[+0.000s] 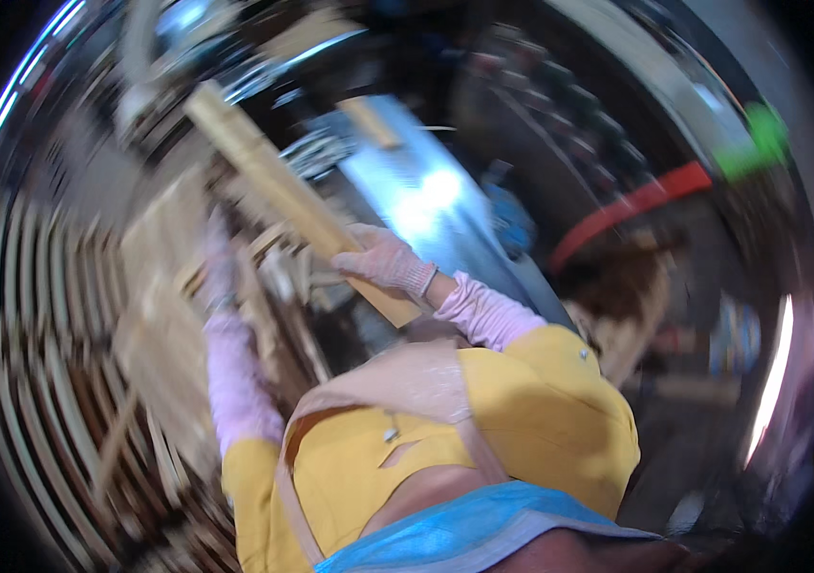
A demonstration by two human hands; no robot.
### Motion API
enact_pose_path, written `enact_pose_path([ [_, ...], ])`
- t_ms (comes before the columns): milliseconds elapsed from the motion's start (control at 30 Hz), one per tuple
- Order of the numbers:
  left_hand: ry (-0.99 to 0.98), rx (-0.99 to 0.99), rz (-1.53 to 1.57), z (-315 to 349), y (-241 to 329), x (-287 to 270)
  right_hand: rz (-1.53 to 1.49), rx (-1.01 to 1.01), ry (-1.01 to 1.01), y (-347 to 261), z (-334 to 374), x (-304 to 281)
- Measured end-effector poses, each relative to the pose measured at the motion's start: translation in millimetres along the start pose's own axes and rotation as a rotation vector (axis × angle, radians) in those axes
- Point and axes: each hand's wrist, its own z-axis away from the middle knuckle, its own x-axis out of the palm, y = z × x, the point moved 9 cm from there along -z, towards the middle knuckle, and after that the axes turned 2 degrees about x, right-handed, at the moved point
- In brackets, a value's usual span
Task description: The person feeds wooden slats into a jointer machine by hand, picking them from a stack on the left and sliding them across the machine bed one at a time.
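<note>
A long pale wooden board point(278, 186) slants across the middle, its far end up and to the left. My right hand point(383, 260), in a light knitted glove, is closed on the board near its lower end. Farther left, my left hand point(220, 253) reaches forward beside a pile of wood pieces point(283, 267). Motion smears its fingers, so I cannot see whether they hold anything.
A shiny metal machine table point(460, 244) lies beyond my right hand, with a short wooden piece point(369, 122) on it. Stacked wooden strips point(39, 315) fill the left side. A curved red bar point(631, 205) runs at the right. Much of the surroundings is blurred.
</note>
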Motion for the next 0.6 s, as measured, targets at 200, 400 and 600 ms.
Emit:
enact_pose_path([
  [200, 0.346, -0.407, -1.644, 7.6, -87.5, -201.3, 0.492, -0.181, 0.828, -48.3, 229.8, -191.9],
  [400, 0.4, -0.636, -1.563, 15.3, -81.6, -218.2, 0.536, 0.096, 1.682, -45.5, 461.4, -295.4],
  [600, 0.444, -0.312, -0.549, 21.8, -72.5, -216.0, 0.925, 0.365, 1.587, -37.0, 428.9, -301.2],
])
